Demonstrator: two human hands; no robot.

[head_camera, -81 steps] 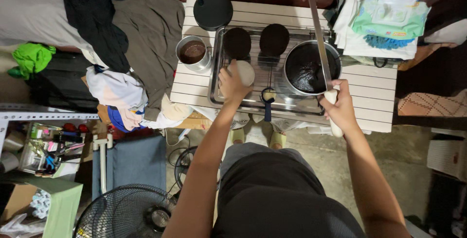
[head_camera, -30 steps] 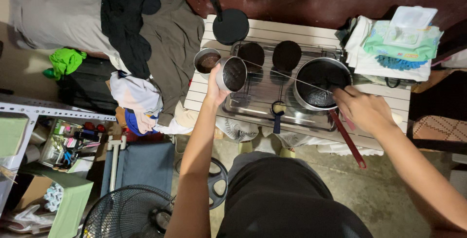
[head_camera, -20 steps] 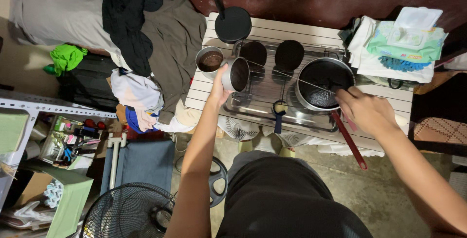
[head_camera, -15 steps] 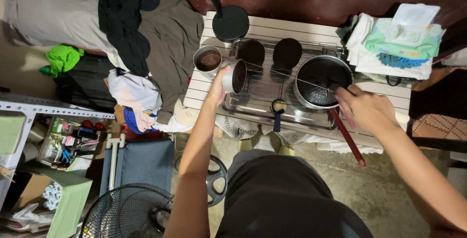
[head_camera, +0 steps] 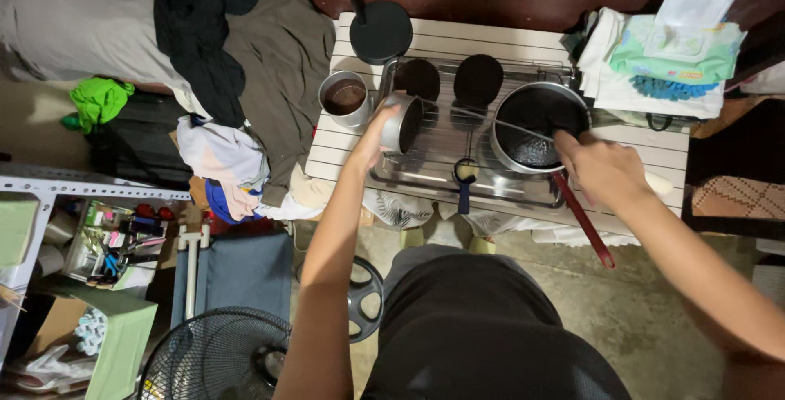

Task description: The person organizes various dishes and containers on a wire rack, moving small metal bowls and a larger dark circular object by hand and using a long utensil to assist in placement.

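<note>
Head view — left hand (head_camera: 372, 134) around tilted metal cup (head_camera: 402, 122), right hand (head_camera: 601, 167) gripping red-handled tool (head_camera: 582, 220), tip hidden in pot (head_camera: 536, 126).

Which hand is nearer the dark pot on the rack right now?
Right. The right hand is at the near rim of the dark pot, on a red-handled utensil. The left hand is off to the pot's left, holding a tipped metal cup.
</note>
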